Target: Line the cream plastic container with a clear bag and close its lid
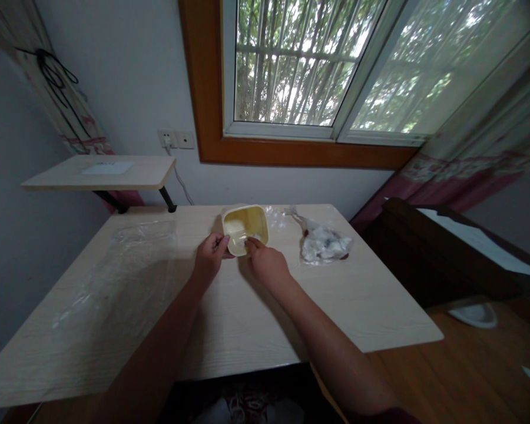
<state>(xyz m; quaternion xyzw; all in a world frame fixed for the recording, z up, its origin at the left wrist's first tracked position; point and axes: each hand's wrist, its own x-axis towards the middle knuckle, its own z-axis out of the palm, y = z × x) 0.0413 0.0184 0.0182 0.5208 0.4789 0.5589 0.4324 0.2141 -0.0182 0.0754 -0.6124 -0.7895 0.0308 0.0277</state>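
A pale yellow square plastic container [257,220] is tilted so that its open side faces me, above the far part of the table. My left hand [210,254] grips its lower left edge, thumb on the rim. My right hand [265,259] reaches over the lower right rim with its fingers closed together inside the container. Something small and whitish shows at those fingertips, too small to name. To the right lies a knotted clear plastic bag [324,242] with white and brownish contents that I cannot make out.
A flat clear plastic sheet or bag [128,265] lies on the left of the light wood table [362,306]. A raised shelf [145,174] with a paper stands at the back left. A dark wooden piece of furniture [401,253] is beyond the right edge.
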